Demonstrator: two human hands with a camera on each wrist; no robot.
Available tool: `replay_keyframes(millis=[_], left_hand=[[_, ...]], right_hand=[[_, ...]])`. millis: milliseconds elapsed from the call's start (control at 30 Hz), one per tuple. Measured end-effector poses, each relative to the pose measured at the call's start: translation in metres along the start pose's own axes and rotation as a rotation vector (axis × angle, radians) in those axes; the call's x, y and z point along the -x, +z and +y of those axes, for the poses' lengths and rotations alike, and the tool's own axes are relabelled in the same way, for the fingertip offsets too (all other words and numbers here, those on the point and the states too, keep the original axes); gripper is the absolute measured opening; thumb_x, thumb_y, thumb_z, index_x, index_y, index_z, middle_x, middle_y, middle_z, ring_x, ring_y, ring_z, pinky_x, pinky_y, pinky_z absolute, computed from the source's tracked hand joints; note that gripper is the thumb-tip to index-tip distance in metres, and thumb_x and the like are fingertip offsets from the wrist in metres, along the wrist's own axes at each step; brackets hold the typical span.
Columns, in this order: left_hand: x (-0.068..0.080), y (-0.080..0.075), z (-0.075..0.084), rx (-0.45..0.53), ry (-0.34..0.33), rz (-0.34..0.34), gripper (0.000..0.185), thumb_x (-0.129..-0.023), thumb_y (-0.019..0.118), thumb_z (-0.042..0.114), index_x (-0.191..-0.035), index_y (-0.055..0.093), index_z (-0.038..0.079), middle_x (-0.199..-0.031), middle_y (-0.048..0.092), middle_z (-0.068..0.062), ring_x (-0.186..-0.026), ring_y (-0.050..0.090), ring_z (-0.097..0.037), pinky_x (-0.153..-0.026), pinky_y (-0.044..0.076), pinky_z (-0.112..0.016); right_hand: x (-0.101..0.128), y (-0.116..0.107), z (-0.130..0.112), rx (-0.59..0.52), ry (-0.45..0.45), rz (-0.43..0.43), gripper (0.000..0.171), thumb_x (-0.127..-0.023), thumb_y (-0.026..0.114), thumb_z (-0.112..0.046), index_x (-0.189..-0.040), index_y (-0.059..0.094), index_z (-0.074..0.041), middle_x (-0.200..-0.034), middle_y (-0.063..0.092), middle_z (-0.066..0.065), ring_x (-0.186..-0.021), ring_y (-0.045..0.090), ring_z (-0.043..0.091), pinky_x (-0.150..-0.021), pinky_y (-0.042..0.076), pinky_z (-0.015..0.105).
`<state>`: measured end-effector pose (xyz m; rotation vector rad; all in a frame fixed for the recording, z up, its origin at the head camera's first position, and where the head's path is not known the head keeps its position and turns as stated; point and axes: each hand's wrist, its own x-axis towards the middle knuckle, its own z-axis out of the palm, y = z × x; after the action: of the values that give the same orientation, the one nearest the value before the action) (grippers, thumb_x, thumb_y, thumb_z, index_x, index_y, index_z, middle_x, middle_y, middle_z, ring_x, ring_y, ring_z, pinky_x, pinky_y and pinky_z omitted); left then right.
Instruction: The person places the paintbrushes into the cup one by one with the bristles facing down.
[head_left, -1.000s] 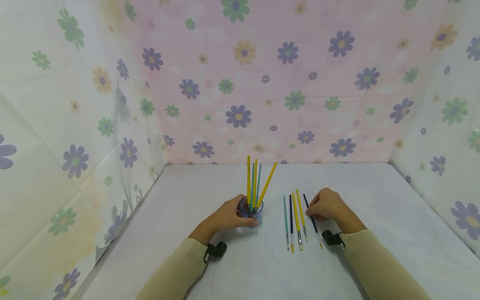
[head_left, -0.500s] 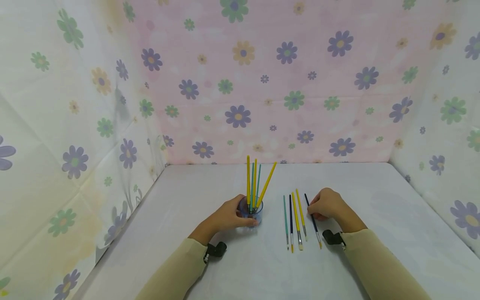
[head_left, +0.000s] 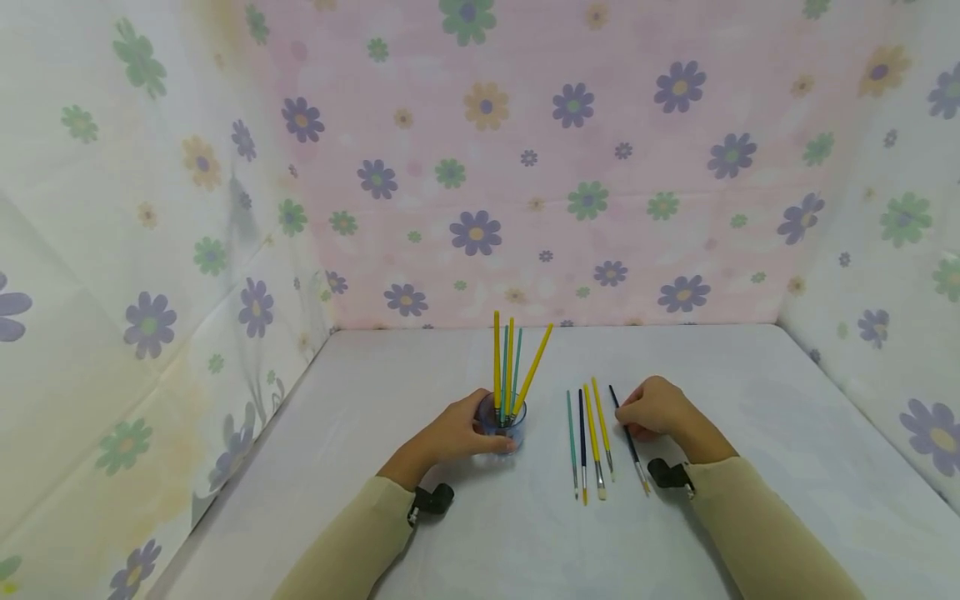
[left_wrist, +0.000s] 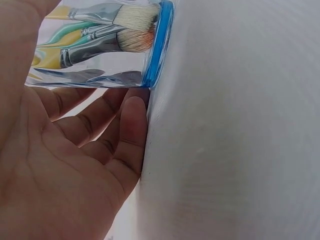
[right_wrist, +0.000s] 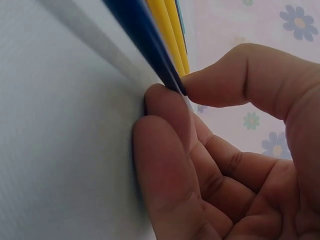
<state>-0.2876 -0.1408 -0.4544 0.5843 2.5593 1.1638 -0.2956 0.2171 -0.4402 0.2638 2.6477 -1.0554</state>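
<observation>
A small clear cup with a blue rim stands on the white table and holds several yellow and teal paintbrushes, bristles down. My left hand grips the cup from the left; in the left wrist view my fingers curl round the cup. My right hand pinches the handle of a dark blue paintbrush lying on the table. In the right wrist view, thumb and fingertips close on the dark blue paintbrush.
Left of the pinched brush, a teal brush, a navy brush and two yellow brushes lie side by side. Flowered cloth walls close in the table at the back and both sides.
The dark blue brush's bristle end has swung slightly to the right under my right hand. The left hand and cup have not moved.
</observation>
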Motion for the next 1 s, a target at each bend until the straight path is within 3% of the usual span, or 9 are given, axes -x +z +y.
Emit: replay_keyframes(millis=[300, 633, 1000], left_hand=[[-0.0006, -0.0015, -0.0006, -0.021, 0.012, 0.001, 0.074, -0.079, 0.086, 0.054, -0.137, 0.052, 0.022, -0.114, 0.065, 0.005, -0.106, 0.063, -0.015, -0.097, 0.055, -0.041], [-0.0004, -0.0030, -0.0013, -0.036, 0.029, -0.013, 0.079, -0.078, 0.087, 0.054, -0.142, 0.049, 0.025, -0.128, 0.063, 0.004, -0.114, 0.064, -0.018, -0.100, 0.055, -0.044], [0.0000, -0.0071, -0.0050, 0.111, 0.070, -0.053, 0.078, -0.079, 0.089, 0.037, -0.145, 0.048, 0.026, -0.132, 0.059, 0.003, -0.118, 0.061, -0.019, -0.106, 0.052, -0.045]], right_hand=[[0.0015, 0.0004, 0.0006, -0.014, -0.007, -0.002, 0.030, -0.089, 0.075, -0.024, -0.105, 0.067, 0.001, -0.085, 0.067, 0.011, -0.071, 0.065, 0.020, -0.063, 0.058, 0.030], [0.0002, 0.0000, 0.0027, -0.035, 0.002, -0.004, 0.033, -0.089, 0.075, -0.023, -0.108, 0.064, 0.001, -0.087, 0.068, 0.011, -0.072, 0.065, 0.021, -0.063, 0.058, 0.030], [-0.0018, 0.0002, 0.0045, -0.081, 0.004, 0.007, 0.034, -0.093, 0.072, -0.024, -0.111, 0.063, 0.003, -0.090, 0.069, 0.013, -0.074, 0.066, 0.022, -0.063, 0.059, 0.031]])
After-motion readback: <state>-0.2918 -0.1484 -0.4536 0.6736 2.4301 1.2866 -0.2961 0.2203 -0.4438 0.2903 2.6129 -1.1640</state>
